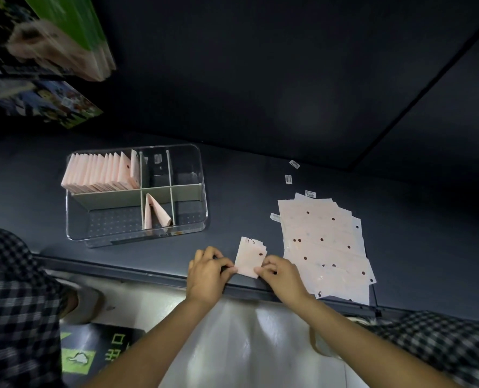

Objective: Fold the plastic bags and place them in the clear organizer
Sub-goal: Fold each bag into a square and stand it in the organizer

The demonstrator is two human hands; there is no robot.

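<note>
Both hands' (204,271) (281,275) grip apparently at folded bag's (250,257) near edge.

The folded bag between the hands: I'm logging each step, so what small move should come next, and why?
Probably lift the folded bag and carry it toward the clear organizer. Both hands, left hand and right hand, pinch its near edge; it already looks folded small, like the folded bags filed in the organizer's far-left compartment.
</note>
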